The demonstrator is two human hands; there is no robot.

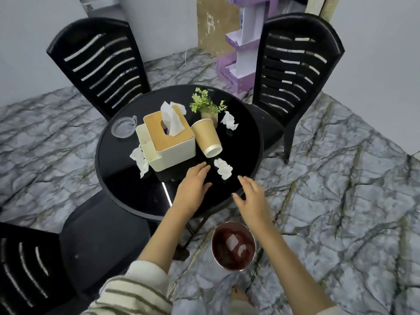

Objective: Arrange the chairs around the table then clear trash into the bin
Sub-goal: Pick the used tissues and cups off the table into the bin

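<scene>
On the round black table (127,185) lie a tipped paper cup (206,138), a clear plastic lid (123,127) and three crumpled tissues: one near the front (223,168), one at the far right (229,120), one left of the tissue box (139,159). My left hand (193,184) rests flat on the table, just left of the front tissue. My right hand (252,196) hovers over the table's near edge with its fingers spread, holding nothing. A round bin (233,246) with bits of tissue inside stands on the floor below my right forearm.
A cream tissue box (167,138) with a wooden top and a small potted plant (208,105) stand on the table. Black slatted chairs stand at the far left (97,64), far right (297,71) and near left (45,258). A purple cardboard stand (236,71) is behind.
</scene>
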